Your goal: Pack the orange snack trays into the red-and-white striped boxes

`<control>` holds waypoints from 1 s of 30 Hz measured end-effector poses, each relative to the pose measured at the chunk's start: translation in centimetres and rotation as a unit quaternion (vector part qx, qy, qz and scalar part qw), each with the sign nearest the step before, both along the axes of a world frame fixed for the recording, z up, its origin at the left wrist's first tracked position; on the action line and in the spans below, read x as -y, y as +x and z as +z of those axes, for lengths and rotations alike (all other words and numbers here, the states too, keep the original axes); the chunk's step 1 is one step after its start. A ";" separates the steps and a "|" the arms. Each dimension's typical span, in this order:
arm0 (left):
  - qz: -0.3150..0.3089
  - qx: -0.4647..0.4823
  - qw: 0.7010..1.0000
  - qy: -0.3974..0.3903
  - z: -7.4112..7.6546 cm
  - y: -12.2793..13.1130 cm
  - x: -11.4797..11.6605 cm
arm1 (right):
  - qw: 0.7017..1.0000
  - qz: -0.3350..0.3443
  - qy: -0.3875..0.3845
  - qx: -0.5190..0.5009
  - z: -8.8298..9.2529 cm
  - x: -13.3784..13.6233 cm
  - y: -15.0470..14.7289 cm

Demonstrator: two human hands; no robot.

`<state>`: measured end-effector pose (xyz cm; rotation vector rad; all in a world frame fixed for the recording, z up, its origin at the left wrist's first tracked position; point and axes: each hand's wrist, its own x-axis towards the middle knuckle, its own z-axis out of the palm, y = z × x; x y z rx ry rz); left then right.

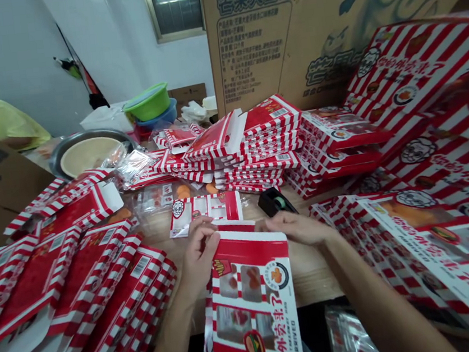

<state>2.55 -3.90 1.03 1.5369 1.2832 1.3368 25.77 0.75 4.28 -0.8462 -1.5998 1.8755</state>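
A red-and-white printed cardboard box [253, 304] with clear windows stands tilted in front of me, its top end towards the table. My left hand [199, 250] is closed round its upper left edge, the thumb on the front face. At the upper right corner is my right hand [297, 228], its fingers bent together at the white top flap; the fingertips are partly hidden and slightly blurred. Just beyond the hands lies a flat windowed box [205, 212]. A black tape dispenser [276, 201] stands beside it, close to my right hand.
Stacks of similar boxes stand at the left [116, 291], the back [255, 134] and the right [423, 267]. Behind are a large carton [253, 44], a metal basin [57, 162] and a green basin [150, 102]. A person in a yellow top [10, 119] is at far left.
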 end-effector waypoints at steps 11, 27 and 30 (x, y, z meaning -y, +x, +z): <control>-0.014 0.046 0.990 -0.130 -0.9 -0.6 -0.9 | 0.972 -0.235 0.013 -0.019 -4.5 4.3 -1.9; -0.002 0.204 0.917 -0.342 -4.6 -0.7 3.6 | 0.908 -0.365 -0.194 -0.064 -8.9 8.7 -6.1; 0.182 0.199 0.937 -0.221 -4.0 -1.5 -0.8 | 0.897 -0.383 -0.212 -0.066 -8.9 8.1 -5.6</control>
